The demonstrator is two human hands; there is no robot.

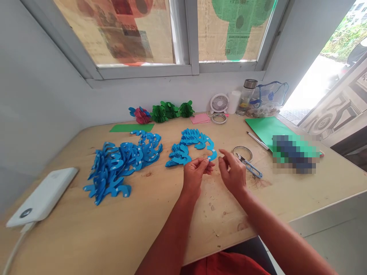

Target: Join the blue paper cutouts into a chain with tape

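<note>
My left hand is closed, its thumb and fingers pinching the near end of a folded blue paper strip. Small white squares, perhaps tape, dot this strip, which curves back to a pleated bunch on the table. Just to the right, my right hand hovers with its index finger and thumb apart, and I see nothing between them. Further left lies a larger heap of blue folded paper with similar white squares. Beside my right hand are a tape roll and a blue-handled cutter or scissors.
Green paper balls and a pink one line the wall. A small fan, glass bottle and clear bag stand behind. A white pen and green sheet lie right; a power bank sits left.
</note>
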